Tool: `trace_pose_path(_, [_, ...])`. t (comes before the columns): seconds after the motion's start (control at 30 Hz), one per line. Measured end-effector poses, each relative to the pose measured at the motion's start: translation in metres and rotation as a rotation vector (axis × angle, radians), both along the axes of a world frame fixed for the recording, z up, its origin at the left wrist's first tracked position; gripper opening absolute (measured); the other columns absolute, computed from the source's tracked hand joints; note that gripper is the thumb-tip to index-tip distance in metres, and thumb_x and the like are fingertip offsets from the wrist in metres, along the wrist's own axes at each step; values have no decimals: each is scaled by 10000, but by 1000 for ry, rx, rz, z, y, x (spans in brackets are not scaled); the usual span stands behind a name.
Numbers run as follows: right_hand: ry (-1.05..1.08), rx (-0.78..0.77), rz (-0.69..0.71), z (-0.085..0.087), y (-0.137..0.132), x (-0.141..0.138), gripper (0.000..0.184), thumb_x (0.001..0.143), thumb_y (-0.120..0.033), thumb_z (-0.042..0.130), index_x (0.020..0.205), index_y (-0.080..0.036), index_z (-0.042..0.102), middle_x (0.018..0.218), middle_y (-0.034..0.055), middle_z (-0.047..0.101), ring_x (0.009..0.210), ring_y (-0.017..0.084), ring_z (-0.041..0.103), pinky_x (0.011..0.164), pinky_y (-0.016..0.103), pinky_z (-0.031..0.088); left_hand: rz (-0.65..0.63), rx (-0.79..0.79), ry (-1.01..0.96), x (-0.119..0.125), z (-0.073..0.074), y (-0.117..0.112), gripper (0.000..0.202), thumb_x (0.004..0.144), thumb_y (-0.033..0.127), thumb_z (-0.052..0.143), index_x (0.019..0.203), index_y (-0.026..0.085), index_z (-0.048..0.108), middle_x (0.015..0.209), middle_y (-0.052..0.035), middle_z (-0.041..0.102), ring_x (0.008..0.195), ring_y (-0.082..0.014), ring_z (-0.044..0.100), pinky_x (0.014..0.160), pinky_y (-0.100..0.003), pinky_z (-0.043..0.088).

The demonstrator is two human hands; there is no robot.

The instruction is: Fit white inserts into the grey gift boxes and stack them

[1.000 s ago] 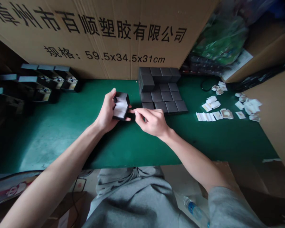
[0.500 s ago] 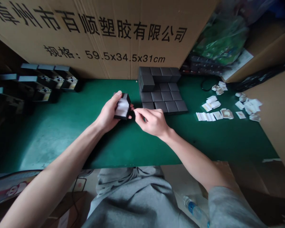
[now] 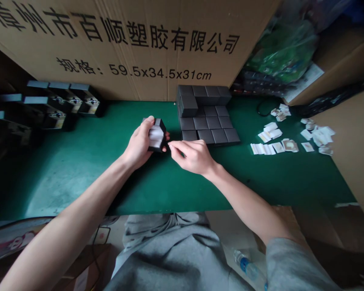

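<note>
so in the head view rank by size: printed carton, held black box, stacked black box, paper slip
1. Printed cardboard carton
2. Held black box and stacked black box: they look alike, and nearness to the camera makes ranking them unsure
3. Paper slip

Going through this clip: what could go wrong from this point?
The left hand alone grips the small black box, which is tilted with its white insert showing, so it could slip onto the green mat. The right hand is close to the block of black boxes; a careless move might knock it, and its rear boxes sit higher. The loose white cards lie scattered, so they could get pushed about or mixed.
</note>
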State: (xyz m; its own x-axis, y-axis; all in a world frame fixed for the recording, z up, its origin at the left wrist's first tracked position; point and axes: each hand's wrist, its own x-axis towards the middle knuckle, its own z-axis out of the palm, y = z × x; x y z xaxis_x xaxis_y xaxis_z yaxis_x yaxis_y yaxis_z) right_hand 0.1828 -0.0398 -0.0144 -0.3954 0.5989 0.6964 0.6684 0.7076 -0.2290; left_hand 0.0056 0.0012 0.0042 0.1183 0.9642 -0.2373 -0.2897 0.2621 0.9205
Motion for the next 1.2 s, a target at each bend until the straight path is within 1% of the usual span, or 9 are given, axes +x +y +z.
trace_pose_path(0.1, [-6, -3, 11, 0, 0, 0, 265, 1021, -185, 531, 886, -198, 758, 803, -18, 817, 601, 95, 703, 587, 242, 491, 16, 37, 26, 0, -2, 0, 343, 990, 540, 549, 914, 207, 568, 774, -69, 722, 772, -238, 767, 515, -251, 550])
trace_pose_path(0.27, [-13, -28, 22, 1, -1, 0, 272, 1025, -184, 521, 898, -201, 760, 798, -25, 816, 596, 94, 703, 583, 248, 495, -16, 64, 22, -1, -2, -1, 370, 957, 575, 609, 897, 211, 591, 808, -68, 736, 750, -224, 751, 534, -267, 563])
trace_pose_path(0.4, [-20, -59, 23, 0, -1, 0, 268, 1033, -196, 518, 947, -198, 772, 853, -12, 833, 639, 100, 735, 599, 245, 520, 8, 58, 16, 0, -2, -1, 361, 937, 570, 646, 921, 211, 603, 841, -73, 753, 821, -224, 758, 580, -260, 576])
trace_pose_path(0.53, [-16, -50, 25, -1, -1, 0, 263, 1031, -193, 519, 990, -194, 779, 873, -6, 838, 664, 104, 753, 620, 236, 540, 26, 73, 22, 0, -2, -2, 362, 929, 565, 671, 945, 212, 589, 879, -73, 755, 871, -235, 773, 614, -269, 582])
trace_pose_path(0.67, [-10, -24, 26, -1, -1, 0, 245, 1022, -182, 536, 971, -189, 775, 871, -4, 836, 647, 100, 744, 620, 230, 540, -1, 95, 30, -2, -3, -2, 342, 942, 549, 666, 958, 218, 580, 882, -59, 754, 873, -222, 776, 637, -263, 587])
trace_pose_path(0.77, [-2, 5, 20, -1, 0, 0, 234, 1011, -173, 548, 942, -186, 772, 855, 2, 831, 629, 102, 730, 608, 231, 535, -1, 115, 12, -3, -6, -1, 300, 958, 513, 660, 990, 225, 583, 892, -42, 750, 869, -205, 775, 688, -270, 603])
trace_pose_path(0.83, [-13, -9, 12, -2, 0, 0, 239, 1012, -178, 544, 934, -189, 770, 837, 5, 825, 629, 103, 723, 610, 232, 535, -2, 122, -2, -4, -7, -1, 289, 961, 501, 662, 999, 225, 587, 898, -37, 748, 873, -201, 775, 711, -275, 611])
trace_pose_path(0.97, [-39, -49, 0, -3, 0, 0, 256, 1018, -193, 530, 922, -198, 767, 804, 5, 813, 623, 105, 707, 613, 237, 533, -23, 123, -10, -4, -8, -1, 293, 956, 501, 671, 1025, 225, 597, 922, -40, 754, 899, -203, 774, 728, -274, 616])
trace_pose_path(1.2, [-31, -20, -4, -3, 0, 0, 261, 1022, -194, 533, 906, -201, 767, 805, 6, 814, 622, 103, 709, 612, 231, 535, -20, 112, 12, -6, -10, 0, 355, 917, 543, 713, 1058, 249, 575, 933, -24, 754, 900, -210, 775, 757, -303, 628])
